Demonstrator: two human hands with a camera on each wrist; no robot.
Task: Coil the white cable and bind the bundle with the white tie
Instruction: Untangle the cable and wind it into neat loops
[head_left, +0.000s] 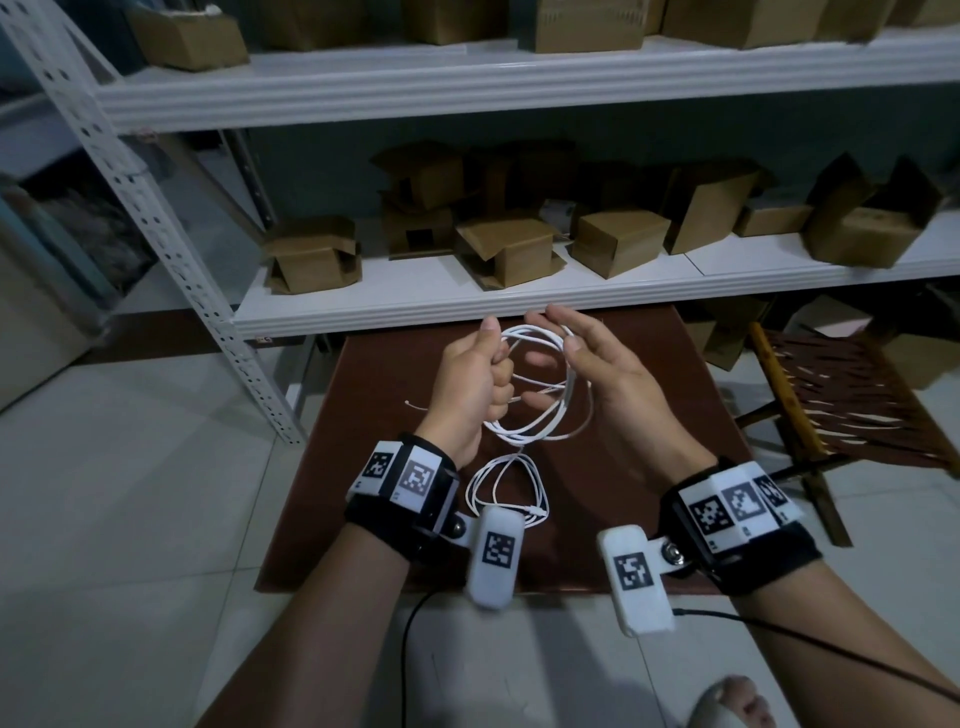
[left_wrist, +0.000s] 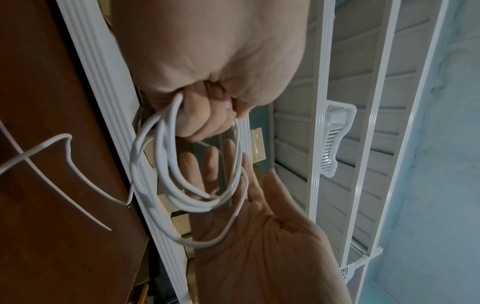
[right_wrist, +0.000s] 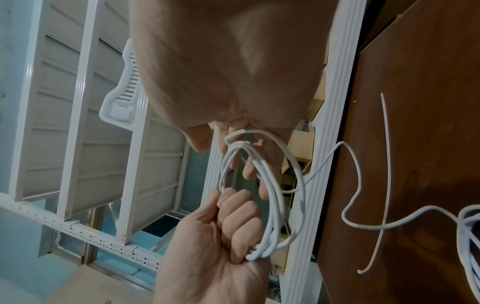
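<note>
Above the brown table (head_left: 649, 364), the left hand (head_left: 467, 384) clenches the coiled white cable (head_left: 550, 410); the right hand (head_left: 597, 358), fingers loosely spread, touches the loops; the white tie (head_left: 415, 404) lies on the table beside the left hand.

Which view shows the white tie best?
Right wrist: the white tie lies full length on the brown table, nothing touching it. Left wrist shows the tie partly, crossed by the white cable. In the head view only its tip shows beside the left hand.
</note>
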